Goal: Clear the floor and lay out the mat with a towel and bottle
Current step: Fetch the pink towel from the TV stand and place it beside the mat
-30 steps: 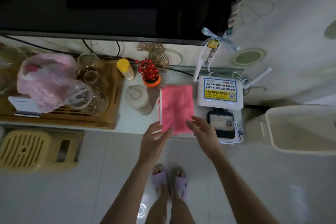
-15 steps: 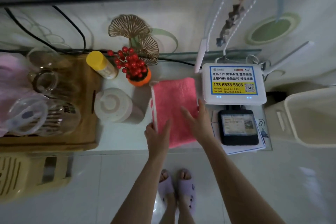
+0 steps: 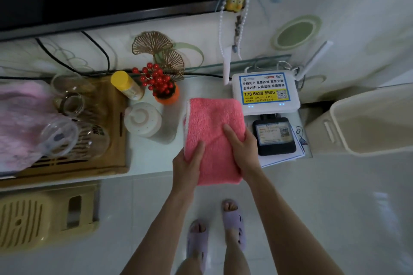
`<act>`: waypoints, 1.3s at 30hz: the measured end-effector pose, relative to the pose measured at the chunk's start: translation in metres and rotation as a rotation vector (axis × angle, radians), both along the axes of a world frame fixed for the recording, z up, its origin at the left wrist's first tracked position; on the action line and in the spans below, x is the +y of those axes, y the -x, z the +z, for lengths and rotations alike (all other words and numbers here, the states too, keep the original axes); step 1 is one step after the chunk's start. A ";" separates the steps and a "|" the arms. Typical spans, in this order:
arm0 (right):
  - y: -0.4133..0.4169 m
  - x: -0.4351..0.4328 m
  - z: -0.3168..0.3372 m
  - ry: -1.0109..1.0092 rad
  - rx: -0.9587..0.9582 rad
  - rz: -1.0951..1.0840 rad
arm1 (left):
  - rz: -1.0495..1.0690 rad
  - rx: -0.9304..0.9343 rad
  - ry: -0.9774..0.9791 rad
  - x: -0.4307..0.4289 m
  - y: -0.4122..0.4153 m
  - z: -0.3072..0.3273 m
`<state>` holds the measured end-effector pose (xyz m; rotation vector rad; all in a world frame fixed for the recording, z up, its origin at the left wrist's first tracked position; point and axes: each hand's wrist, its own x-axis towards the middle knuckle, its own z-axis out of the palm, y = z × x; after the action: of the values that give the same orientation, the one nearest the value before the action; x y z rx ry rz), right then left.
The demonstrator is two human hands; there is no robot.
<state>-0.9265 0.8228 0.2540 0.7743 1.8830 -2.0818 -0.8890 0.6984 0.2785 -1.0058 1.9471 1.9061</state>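
A folded pink towel [image 3: 212, 123] lies on the white counter [image 3: 152, 158], its near end hanging over the front edge. My left hand [image 3: 187, 163] grips the towel's near left side, thumb on top. On the near right side, my right hand [image 3: 242, 149] holds it with the fingers laid over the pile. A pale lidded bottle [image 3: 143, 120] lies on the counter just left of the towel. A yellow-capped bottle [image 3: 127, 85] lies behind it. No mat is in view.
A white router [image 3: 266, 91] and a black device [image 3: 274, 136] sit right of the towel. A red berry ornament [image 3: 161, 85] stands behind it. A wooden tray [image 3: 116, 140] with glassware is at left. A beige stool [image 3: 44, 214] and a bin [image 3: 368, 123] stand on the floor.
Both hands reached forward from the counter's front edge onto the towel and closed on its near end. The camera moved closer to the counter.
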 end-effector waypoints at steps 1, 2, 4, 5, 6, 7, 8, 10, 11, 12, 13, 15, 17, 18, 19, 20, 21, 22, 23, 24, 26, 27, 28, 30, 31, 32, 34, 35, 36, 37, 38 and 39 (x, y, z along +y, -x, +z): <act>-0.011 0.005 0.010 0.018 0.023 -0.039 | -0.046 0.018 -0.001 0.002 -0.007 0.010; -0.018 0.008 0.014 0.019 0.040 -0.059 | -0.072 0.035 -0.011 0.003 -0.012 0.013; -0.046 0.017 0.024 0.002 0.073 -0.144 | -0.154 0.059 -0.012 0.008 -0.032 0.023; -0.062 0.022 0.028 -0.002 0.081 -0.197 | -0.200 0.071 -0.017 0.012 -0.042 0.029; -0.079 0.025 0.031 0.005 0.081 -0.245 | -0.242 0.089 -0.020 0.014 -0.053 0.031; -0.095 0.028 0.033 0.019 0.070 -0.291 | -0.288 0.112 -0.026 0.017 -0.063 0.032; -0.115 0.031 0.036 0.019 0.051 -0.341 | -0.339 0.131 -0.030 0.020 -0.076 0.034; -0.160 0.039 0.043 0.009 0.037 -0.450 | -0.453 0.140 -0.059 0.030 -0.106 0.038; -0.182 0.045 0.046 0.004 0.045 -0.502 | -0.509 0.134 -0.077 0.035 -0.122 0.038; -0.204 0.050 0.049 -0.005 0.049 -0.551 | -0.557 0.121 -0.092 0.041 -0.137 0.038; -0.227 0.056 0.051 -0.011 0.049 -0.606 | -0.617 0.109 -0.098 0.047 -0.152 0.036; -0.276 0.068 0.054 -0.021 0.032 -0.710 | -0.721 0.087 -0.124 0.063 -0.188 0.031; -0.316 0.078 0.054 -0.002 0.004 -0.789 | -0.802 0.081 -0.148 0.075 -0.218 0.024; -0.347 0.086 0.052 0.003 -0.002 -0.856 | -0.875 0.072 -0.159 0.088 -0.241 0.024; -0.374 0.091 0.050 0.010 -0.010 -0.918 | -0.935 0.073 -0.161 0.099 -0.261 0.022; -0.389 0.091 0.049 0.015 -0.017 -0.946 | -0.975 0.071 -0.158 0.101 -0.271 0.018; -0.393 0.092 0.048 0.021 -0.033 -0.957 | -0.982 0.081 -0.170 0.103 -0.274 0.014; -0.445 0.098 0.043 0.013 -0.038 -1.077 | -1.097 0.049 -0.167 0.119 -0.315 0.011; -0.456 0.099 0.044 0.013 -0.043 -1.108 | -1.123 0.056 -0.167 0.123 -0.324 0.007; -0.479 0.099 0.042 0.015 -0.057 -1.139 | -1.161 0.042 -0.161 0.127 -0.342 0.002; -0.544 0.103 0.035 0.029 -0.079 -1.243 | -1.280 0.006 -0.153 0.141 -0.398 -0.005; -0.564 0.103 0.034 0.032 -0.080 -1.272 | -1.308 -0.011 -0.157 0.144 -0.416 -0.008; -0.597 0.105 0.031 0.040 -0.084 -1.309 | -1.347 -0.033 -0.167 0.150 -0.446 -0.013; -0.648 0.108 0.021 0.067 -0.081 -1.377 | -1.408 -0.064 -0.165 0.160 -0.493 -0.024; -0.669 0.111 0.014 0.084 -0.084 -1.395 | -1.423 -0.070 -0.166 0.165 -0.512 -0.030; -0.692 0.113 0.009 0.101 -0.093 -1.408 | -1.445 -0.073 -0.155 0.170 -0.534 -0.036; -0.743 0.124 -0.013 0.102 -0.099 -1.419 | -1.469 -0.084 -0.137 0.183 -0.582 -0.057; -0.761 0.127 -0.023 0.112 -0.103 -1.421 | -1.473 -0.098 -0.132 0.187 -0.598 -0.065; -0.777 0.131 -0.032 0.121 -0.120 -1.421 | -1.485 -0.107 -0.114 0.192 -0.613 -0.075; -0.794 0.136 -0.044 0.129 -0.115 -1.432 | -1.498 -0.109 -0.109 0.197 -0.629 -0.085; -0.810 0.141 -0.058 0.132 -0.125 -1.436 | -1.513 -0.111 -0.098 0.203 -0.645 -0.098; -0.824 0.147 -0.071 0.132 -0.129 -1.444 | -1.519 -0.110 -0.091 0.209 -0.659 -0.112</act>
<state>-0.1024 0.9699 0.1830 2.6493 1.0328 -2.5403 -0.2304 0.9072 0.1668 0.4249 1.5999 0.9345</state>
